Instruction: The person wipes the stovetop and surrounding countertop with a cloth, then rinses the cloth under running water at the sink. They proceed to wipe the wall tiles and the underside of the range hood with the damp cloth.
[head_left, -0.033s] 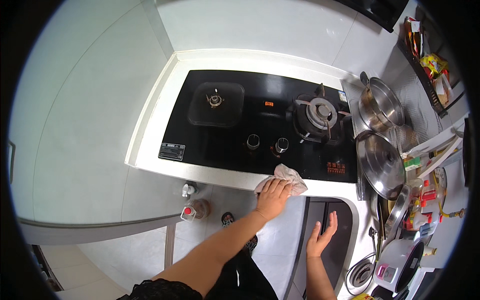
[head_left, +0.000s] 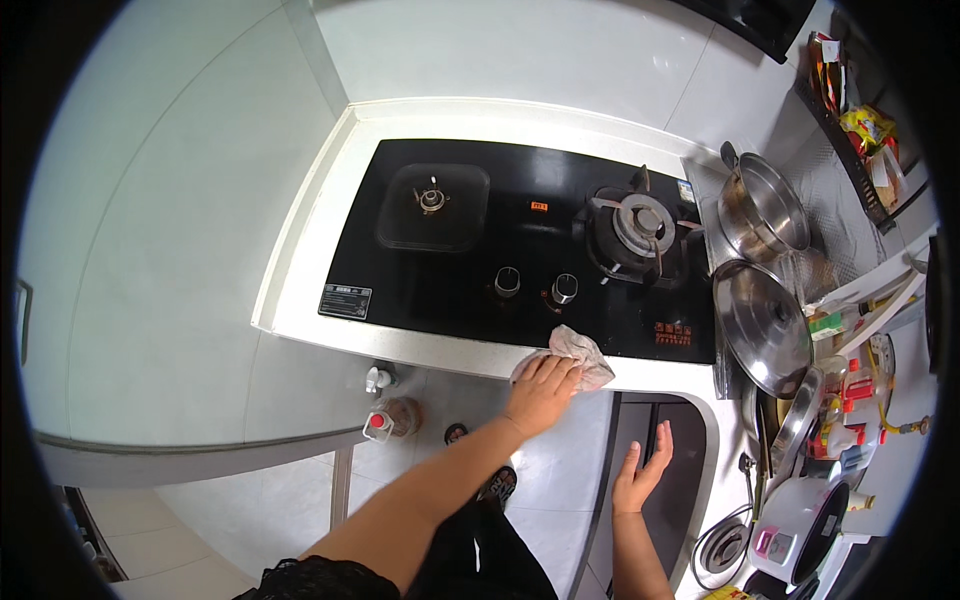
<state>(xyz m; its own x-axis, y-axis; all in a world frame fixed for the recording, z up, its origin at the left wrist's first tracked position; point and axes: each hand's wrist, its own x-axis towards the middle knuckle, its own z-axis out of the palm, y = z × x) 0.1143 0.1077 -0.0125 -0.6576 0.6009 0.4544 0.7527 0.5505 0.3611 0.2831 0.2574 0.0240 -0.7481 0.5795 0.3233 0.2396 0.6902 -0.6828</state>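
My left hand (head_left: 542,392) presses a pale pinkish cloth (head_left: 582,356) against the front edge of the white countertop (head_left: 440,350). Its fingers are curled over the cloth, which bunches up past them onto the black glass gas hob (head_left: 440,290). Lower and to the right, my right hand (head_left: 642,478) hangs in the air with fingers stretched and thumb apart, holding nothing. Two round knobs, the left one (head_left: 507,282) and the right one (head_left: 564,290), stand on the hob just beyond the cloth. The right burner (head_left: 643,228) bears a pan support; the left burner (head_left: 431,200) is bare.
Right of the hob stand a steel pot (head_left: 745,215) and a large steel lid (head_left: 750,325). Several bottles (head_left: 840,435) and a white-and-pink rice cooker (head_left: 790,530) crowd the right side. On the floor, a jug with a red cap (head_left: 395,420) stands near my feet.
The view has shifted very slightly, and my feet show a little differently. My left hand stays on the cloth with hardly any movement; my right hand keeps its place.
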